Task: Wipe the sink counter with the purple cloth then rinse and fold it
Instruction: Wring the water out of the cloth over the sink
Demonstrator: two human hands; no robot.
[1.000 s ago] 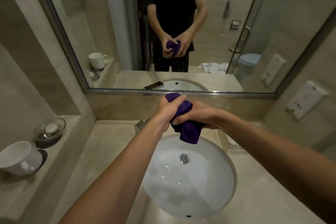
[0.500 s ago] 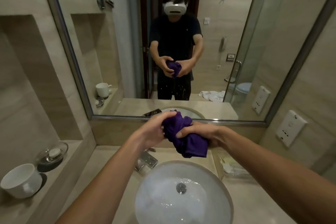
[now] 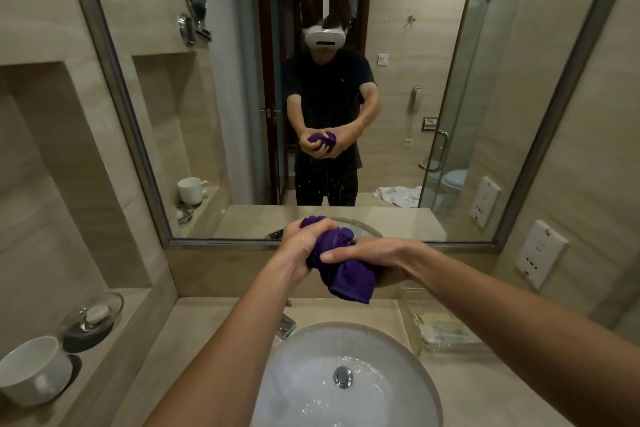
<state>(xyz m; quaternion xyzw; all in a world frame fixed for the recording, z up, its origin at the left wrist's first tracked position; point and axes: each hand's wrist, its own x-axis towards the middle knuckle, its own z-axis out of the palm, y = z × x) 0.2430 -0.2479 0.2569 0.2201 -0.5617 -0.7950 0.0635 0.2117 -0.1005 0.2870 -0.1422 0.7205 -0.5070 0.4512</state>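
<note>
Head view. Both hands were raised above the sink [image 3: 408, 350], in front of the lower edge of the mirror [image 3: 346, 243]. The purple cloth [image 3: 341, 263] was bunched into a thick wad between them, held in the air, clear of the counter [image 3: 214, 319].

The left hand [image 3: 304, 246] was curled round the upper end of the cloth, knuckles up; a little tuft showed above the fist. The right hand [image 3: 374, 255] wrapped the middle from the right side, thumb lying across the front. The lower end of the cloth hung free below the right hand, above the back rim of the sink.

The sink was white and round, with water on its floor round the metal drain [image 3: 343, 376]. The tap [image 3: 285, 326] stood at the back left rim, partly hidden by the left forearm.

On the left ledge: a white cup [image 3: 33, 369], and beside it a glass dish [image 3: 93, 317] with a piece of soap. On the counter right of the sink lay a clear tray [image 3: 440, 329] with small packets. A wall socket [image 3: 538, 253] sat on the right wall.

The mirror showed the person with both fists closed on the cloth.
</note>
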